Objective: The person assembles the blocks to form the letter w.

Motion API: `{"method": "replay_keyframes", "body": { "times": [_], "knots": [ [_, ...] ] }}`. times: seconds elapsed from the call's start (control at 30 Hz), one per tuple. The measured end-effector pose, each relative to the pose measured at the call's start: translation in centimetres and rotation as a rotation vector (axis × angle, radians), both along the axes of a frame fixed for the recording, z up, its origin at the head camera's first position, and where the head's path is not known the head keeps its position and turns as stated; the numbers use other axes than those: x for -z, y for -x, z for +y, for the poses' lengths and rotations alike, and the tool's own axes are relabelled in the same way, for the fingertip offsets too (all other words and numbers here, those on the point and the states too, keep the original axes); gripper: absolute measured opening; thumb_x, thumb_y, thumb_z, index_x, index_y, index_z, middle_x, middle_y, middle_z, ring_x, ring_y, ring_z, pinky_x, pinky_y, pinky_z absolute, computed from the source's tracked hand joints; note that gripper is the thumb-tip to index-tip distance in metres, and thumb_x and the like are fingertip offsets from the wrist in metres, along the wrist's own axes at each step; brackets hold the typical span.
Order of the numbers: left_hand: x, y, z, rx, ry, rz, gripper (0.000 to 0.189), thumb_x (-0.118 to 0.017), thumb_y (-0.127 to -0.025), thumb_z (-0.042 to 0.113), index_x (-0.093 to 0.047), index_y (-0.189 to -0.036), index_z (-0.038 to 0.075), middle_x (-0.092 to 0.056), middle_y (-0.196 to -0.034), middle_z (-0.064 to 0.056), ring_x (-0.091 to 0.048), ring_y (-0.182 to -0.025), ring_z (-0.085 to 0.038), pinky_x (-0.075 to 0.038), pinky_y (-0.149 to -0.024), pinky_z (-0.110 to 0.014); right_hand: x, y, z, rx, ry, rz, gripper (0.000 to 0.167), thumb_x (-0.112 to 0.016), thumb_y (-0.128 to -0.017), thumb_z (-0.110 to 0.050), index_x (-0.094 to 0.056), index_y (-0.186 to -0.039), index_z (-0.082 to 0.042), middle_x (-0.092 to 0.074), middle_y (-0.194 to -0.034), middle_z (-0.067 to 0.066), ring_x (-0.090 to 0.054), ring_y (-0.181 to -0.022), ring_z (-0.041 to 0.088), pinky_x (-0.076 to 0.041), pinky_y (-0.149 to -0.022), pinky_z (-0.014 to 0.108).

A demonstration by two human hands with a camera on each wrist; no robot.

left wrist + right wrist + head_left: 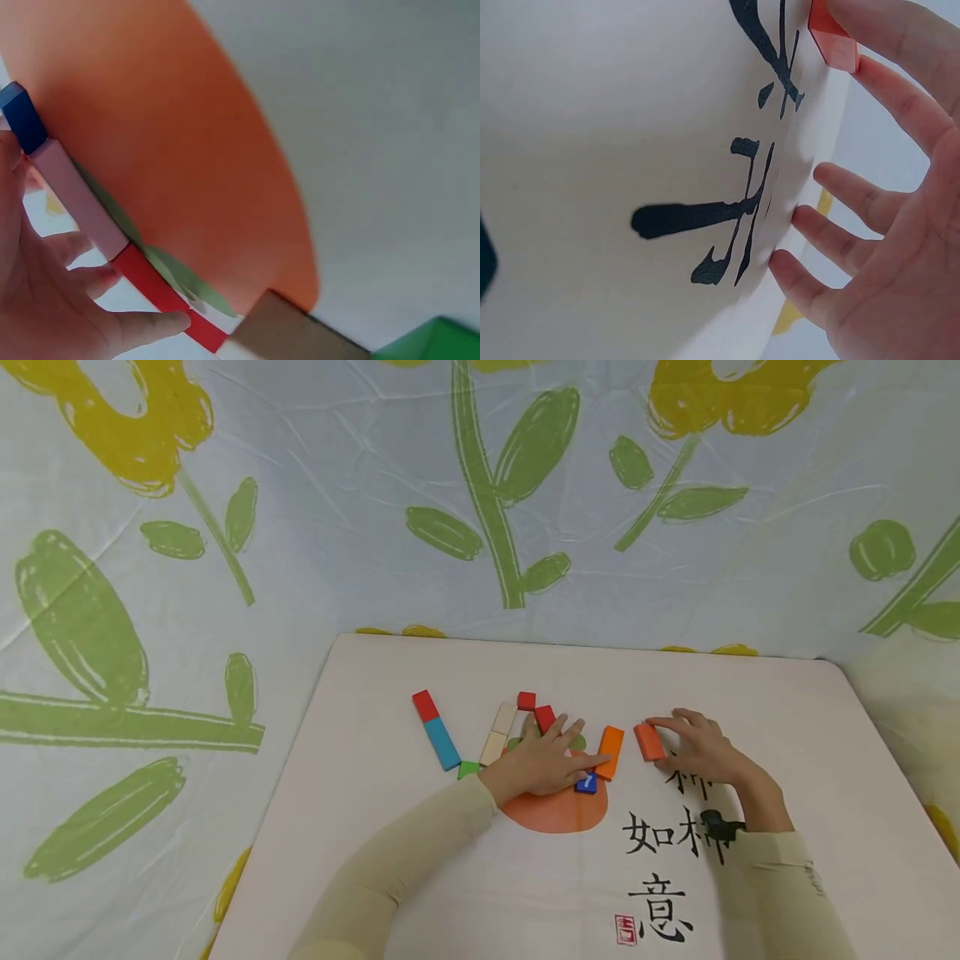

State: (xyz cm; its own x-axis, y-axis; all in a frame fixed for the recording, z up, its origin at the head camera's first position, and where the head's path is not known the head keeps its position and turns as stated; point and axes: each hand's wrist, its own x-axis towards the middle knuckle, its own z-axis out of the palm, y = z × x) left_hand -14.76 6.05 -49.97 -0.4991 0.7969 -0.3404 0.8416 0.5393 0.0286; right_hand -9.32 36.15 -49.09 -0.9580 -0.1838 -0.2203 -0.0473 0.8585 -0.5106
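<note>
My left hand [542, 762] spreads its fingers over a row of wooden blocks on the table. In the left wrist view its thumb touches a red block [150, 276], with a pink block [81, 198] and a dark blue block [24, 120] farther along. One finger reaches an orange block [611, 752] beside the blue one marked 7 [587, 782]. Right of these, my right hand [701, 747] pinches an orange-red block [649, 742] between thumb and index finger, other fingers apart. Part of the row is hidden under the left hand.
To the left, a red block [425, 705] and a light blue block [442, 744] form a slanted line. A green block [468, 769], natural wood blocks [498, 732] and a small red block [527, 700] continue the shape. Black characters and an orange fruit print [555, 814] mark the tabletop.
</note>
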Motion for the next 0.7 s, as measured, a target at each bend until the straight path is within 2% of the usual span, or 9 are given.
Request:
{"method": "replay_keyframes", "body": {
  "times": [0.33, 0.7],
  "knots": [
    [0.13, 0.02, -0.05, -0.001, 0.013, -0.001, 0.051, -0.019, -0.105, 0.057, -0.003, -0.153, 0.058, -0.005, -0.168, -0.002, -0.003, -0.152, -0.029, -0.016, -0.111, -0.069, 0.18, 0.09, 0.04, 0.006, -0.004, 0.002, 0.066, -0.081, -0.085, -0.027, -0.053, -0.142, -0.009, -0.023, -0.15, 0.038, -0.021, -0.13, 0.065, -0.024, -0.091, 0.083],
    [-0.26, 0.01, 0.07, -0.004, 0.031, -0.008, 0.051, -0.02, -0.105, 0.058, -0.003, -0.154, 0.058, -0.006, -0.168, -0.002, -0.003, -0.152, -0.029, -0.017, -0.112, -0.067, 0.0, 0.64, 0.1, 0.048, 0.046, 0.067, 0.063, -0.082, -0.083, -0.022, -0.055, -0.137, -0.003, -0.031, -0.142, 0.04, -0.026, -0.127, 0.063, -0.028, -0.09, 0.081]
  ]
}}
